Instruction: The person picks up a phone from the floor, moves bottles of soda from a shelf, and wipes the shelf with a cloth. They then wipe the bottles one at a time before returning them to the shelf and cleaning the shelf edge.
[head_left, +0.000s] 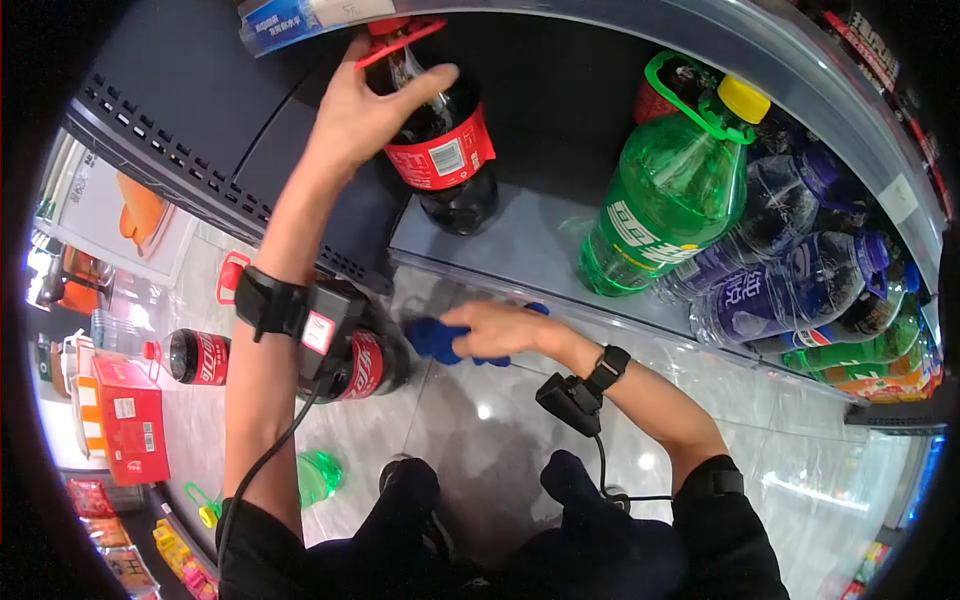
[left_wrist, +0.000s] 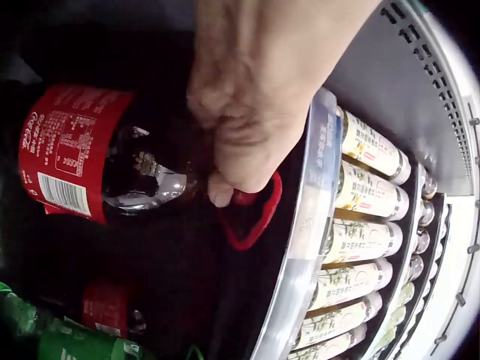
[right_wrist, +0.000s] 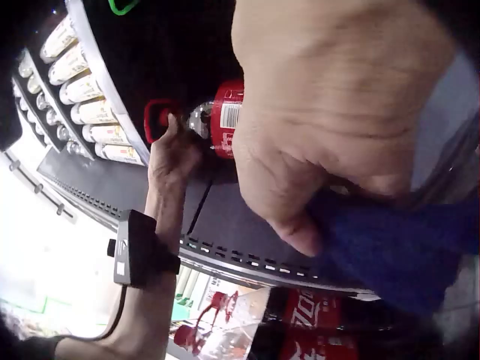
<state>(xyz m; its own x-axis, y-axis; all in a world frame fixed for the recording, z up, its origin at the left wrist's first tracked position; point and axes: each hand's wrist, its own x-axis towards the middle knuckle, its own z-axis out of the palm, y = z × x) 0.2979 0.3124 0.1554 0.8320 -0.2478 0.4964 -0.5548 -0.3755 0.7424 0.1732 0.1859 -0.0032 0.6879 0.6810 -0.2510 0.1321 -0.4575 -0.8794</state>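
Observation:
My left hand grips the neck of a large cola bottle just under its red cap and red carry ring. The bottle has a red label, and its base is at the left part of the grey shelf. In the left wrist view the fingers of the left hand wrap the bottle's neck. My right hand holds a crumpled blue cloth by the shelf's front edge. The right wrist view shows the cloth bunched beneath the right hand.
A large green soda bottle with a yellow cap stands on the shelf, beside water bottles with purple caps lying on their sides. Cola bottles and a green bottle stand on the floor at left. Above, a curved shelf edge overhangs.

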